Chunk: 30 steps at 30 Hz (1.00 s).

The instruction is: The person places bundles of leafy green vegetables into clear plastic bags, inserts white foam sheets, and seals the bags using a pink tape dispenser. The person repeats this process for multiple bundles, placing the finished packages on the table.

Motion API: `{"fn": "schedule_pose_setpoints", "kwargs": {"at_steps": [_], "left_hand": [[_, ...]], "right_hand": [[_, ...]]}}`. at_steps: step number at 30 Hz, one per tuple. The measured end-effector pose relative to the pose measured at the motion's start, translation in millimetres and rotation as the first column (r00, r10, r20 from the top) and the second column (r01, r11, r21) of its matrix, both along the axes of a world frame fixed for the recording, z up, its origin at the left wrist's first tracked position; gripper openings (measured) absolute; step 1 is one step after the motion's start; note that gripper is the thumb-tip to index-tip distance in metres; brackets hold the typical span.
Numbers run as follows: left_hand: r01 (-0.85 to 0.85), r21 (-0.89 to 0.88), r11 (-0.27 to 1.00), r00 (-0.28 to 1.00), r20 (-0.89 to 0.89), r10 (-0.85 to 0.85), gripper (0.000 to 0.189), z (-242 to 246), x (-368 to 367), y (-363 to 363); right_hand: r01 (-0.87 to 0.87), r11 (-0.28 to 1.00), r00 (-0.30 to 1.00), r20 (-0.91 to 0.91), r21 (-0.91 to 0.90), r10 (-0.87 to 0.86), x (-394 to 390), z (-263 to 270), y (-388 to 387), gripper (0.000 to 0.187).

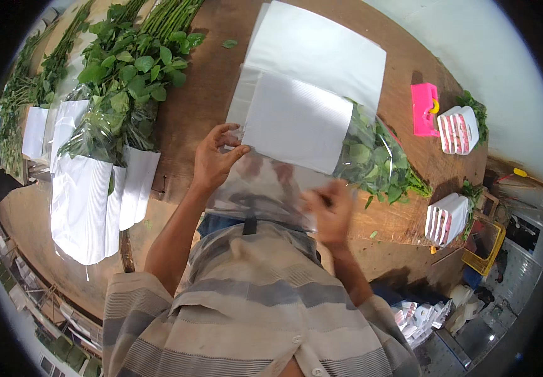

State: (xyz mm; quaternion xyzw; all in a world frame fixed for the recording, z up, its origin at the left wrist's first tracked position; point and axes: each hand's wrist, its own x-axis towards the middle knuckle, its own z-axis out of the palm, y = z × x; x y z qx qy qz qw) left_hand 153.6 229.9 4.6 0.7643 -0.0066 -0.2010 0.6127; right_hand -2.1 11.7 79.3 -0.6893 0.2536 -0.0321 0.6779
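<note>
A bouquet wrapped in white corrugated cardboard (300, 123) and clear film lies crosswise on the wooden table before me. Its green leaves (363, 151) and cut stems (420, 184) point to the right. My left hand (218, 155) pinches the left edge of the cardboard between thumb and fingers. My right hand (330, 212) is blurred by motion just below the bouquet, over a clear plastic sheet (271, 188) that hangs at the table's front edge. What its fingers hold, if anything, is unclear. The flower heads are hidden inside the wrap.
White sheets (318, 47) lie beyond the bouquet. Several leafy wrapped bouquets (83, 207) overhang the table's left side. At the right are a pink tape dispenser (422, 110) and two stacks of white labels or sleeves (460, 129). A yellow crate (490, 254) stands below.
</note>
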Motion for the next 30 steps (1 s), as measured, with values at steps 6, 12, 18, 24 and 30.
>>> {"fn": "schedule_pose_setpoints", "kwargs": {"at_steps": [6, 12, 18, 24, 30], "left_hand": [[0.038, 0.009, 0.999, 0.998, 0.052, -0.038, 0.053, -8, 2, 4], [0.04, -0.019, 0.999, 0.998, 0.041, -0.039, 0.05, -20, 11, 2], [0.108, -0.041, 0.993, 0.991, 0.088, -0.104, 0.043, -27, 19, 4], [0.076, -0.163, 0.984, 0.996, 0.05, -0.069, 0.047, -28, 16, 2], [-0.23, 0.323, 0.918, 0.796, 0.605, -0.014, 0.063, 21, 1, -7]], "right_hand": [[0.255, 0.966, 0.962, 0.106, -0.034, -0.25, 79, -63, 96, 0.029], [0.46, 0.802, 0.888, 0.196, -0.38, -0.416, 79, -137, 111, 0.036], [0.693, 0.719, 0.721, -0.058, 0.048, -0.691, 36, -154, 87, 0.032], [0.777, 0.629, 0.629, 0.047, -0.013, -0.776, 27, -76, -24, 0.035], [0.71, 0.675, 0.702, -0.128, 0.2, -0.701, 10, -94, -48, 0.017]]}}
